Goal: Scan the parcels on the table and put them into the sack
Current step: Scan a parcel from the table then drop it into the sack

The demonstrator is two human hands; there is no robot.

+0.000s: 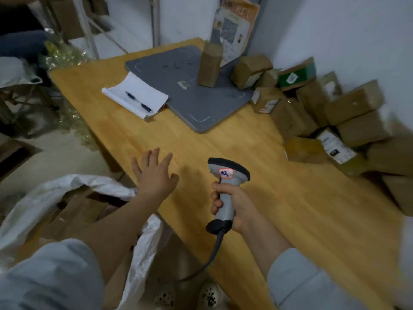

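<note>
A long wooden surface [257, 153] of honey-coloured boards runs diagonally into a corner of the room, where two white walls meet. The right wall [346, 30] is plain and looks faintly bluish in the dim, even light. At the corner an orange-bordered poster [237, 21] shows a printed panel, its text too blurred to read. A thin vertical pipe [155, 19] runs up the back wall [183, 16]. To the left stands a white metal rack [86, 25] with slanted braces and brown cardboard boxes [67, 16] behind its frame. Crumpled clear plastic wrap [64, 57] lies below it, beside the surface's far corner. The floor [51, 157] is pale grey and bare.
</note>
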